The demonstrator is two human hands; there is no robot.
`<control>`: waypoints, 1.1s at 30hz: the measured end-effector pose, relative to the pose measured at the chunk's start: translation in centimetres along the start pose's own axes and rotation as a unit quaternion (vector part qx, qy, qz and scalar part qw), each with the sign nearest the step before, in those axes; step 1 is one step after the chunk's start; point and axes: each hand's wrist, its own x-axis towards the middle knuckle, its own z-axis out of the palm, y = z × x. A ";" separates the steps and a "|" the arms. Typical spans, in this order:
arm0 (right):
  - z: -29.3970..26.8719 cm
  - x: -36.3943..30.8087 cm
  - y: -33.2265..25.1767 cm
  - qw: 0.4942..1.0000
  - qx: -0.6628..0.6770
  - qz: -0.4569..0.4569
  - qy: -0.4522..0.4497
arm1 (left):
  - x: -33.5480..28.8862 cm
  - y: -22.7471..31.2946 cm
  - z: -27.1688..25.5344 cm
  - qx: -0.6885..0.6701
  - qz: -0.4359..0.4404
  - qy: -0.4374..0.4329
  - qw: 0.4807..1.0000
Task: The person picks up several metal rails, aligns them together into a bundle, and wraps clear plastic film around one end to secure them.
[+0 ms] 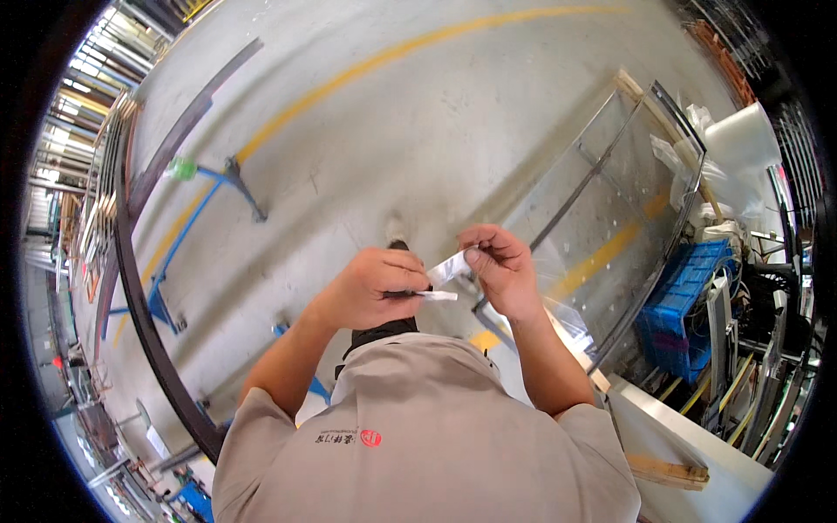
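Both hands are up in front of my body, close together above the floor. A shiny white strip [448, 270], which looks like tape or a thin wrapper, stretches between them. My right hand [506, 272] pinches its right end between thumb and fingers. My left hand [377, 281] is closed around its other end. A second small white piece [440, 296] sticks out below the left fingers, beside something dark that is mostly hidden in that hand. What exactly these pieces are is too small to tell.
Left of me stands a blue trestle [196, 218] with long dark bars [131, 261] across it. At right are a large framed glass panel [610, 174], a blue crate [684, 292], a roll of clear film [741, 144] and a white board [689, 436]. A yellow line [349, 78] crosses the floor.
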 end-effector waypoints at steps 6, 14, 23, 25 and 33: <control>-0.1 18.5 -0.2 0.984 0.035 0.022 0.175 | 12.1 -9.9 -12.8 -0.081 -0.095 0.001 0.992; -0.4 31.6 -6.6 0.951 -0.111 -0.047 0.284 | 32.5 -18.1 -21.2 0.076 -0.041 -0.184 0.979; -14.9 49.0 -10.2 0.921 -0.184 -0.093 0.331 | 54.1 -30.6 -23.3 0.108 -0.092 -0.253 0.957; -17.9 52.4 -12.1 0.914 -0.174 -0.114 0.349 | 59.9 -31.7 -24.2 0.108 -0.096 -0.291 0.946; -29.0 61.2 -20.0 0.867 -0.150 -0.117 0.461 | 80.4 -37.0 -21.7 -0.006 -0.061 -0.376 0.924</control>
